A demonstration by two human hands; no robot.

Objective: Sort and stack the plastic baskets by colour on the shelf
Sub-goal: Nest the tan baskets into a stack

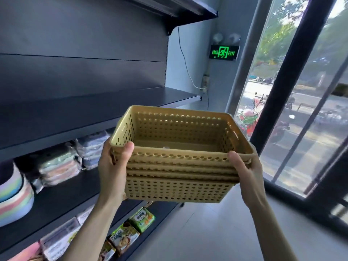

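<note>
Nested baskets (pixel 178 159) between both hands (pixel 113 166), before shelf (pixel 94 113); window (pixel 301 91) right.

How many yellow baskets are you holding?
About 4, nested in one stack between the left hand and right hand. Rims show four layers; more may hide inside.

Two bare forearms rise from the bottom edge, slim and long, with no sleeves, cuffs or gloves on them. No watch, bracelet or ring shows on either wrist or on the visible fingers. The left hand (pixel 113 162) shows a broad thumb with a short, unpainted nail; the right hand (pixel 248 172) shows its thumb and back, knuckles smooth. Nothing else of the person is in view.
</note>
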